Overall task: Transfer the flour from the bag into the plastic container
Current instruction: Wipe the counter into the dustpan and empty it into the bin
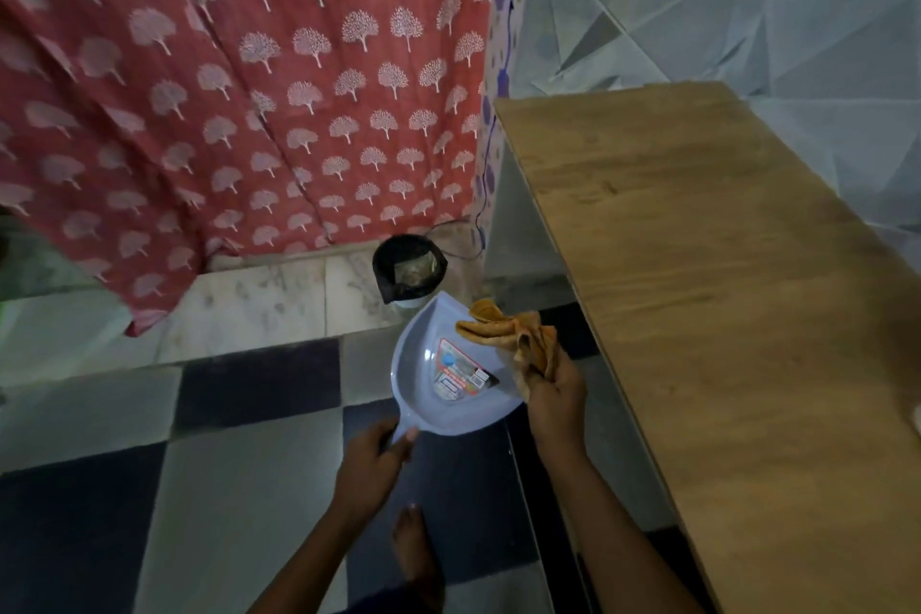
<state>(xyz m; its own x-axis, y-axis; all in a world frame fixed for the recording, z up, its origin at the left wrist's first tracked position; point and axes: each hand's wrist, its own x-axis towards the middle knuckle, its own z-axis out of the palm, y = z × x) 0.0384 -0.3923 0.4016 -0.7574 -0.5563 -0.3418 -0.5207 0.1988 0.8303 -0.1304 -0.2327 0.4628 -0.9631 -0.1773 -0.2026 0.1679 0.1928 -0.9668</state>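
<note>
My left hand [371, 469] grips the handle of a pale blue plastic dustpan [428, 384], held level above the floor with a red label inside it. Just to its right, my right hand [553, 401] is closed on a crumpled orange cloth [513, 334] that hangs over the pan's right edge. Neither a flour bag nor a plastic container is in view.
A small bin with a black liner [408, 272] stands on the floor just beyond the dustpan. A wooden tabletop [722, 289] runs along the right. A red patterned curtain [249, 90] hangs at the back. The floor is checkered tile [224, 489]; my bare foot [416, 558] shows below.
</note>
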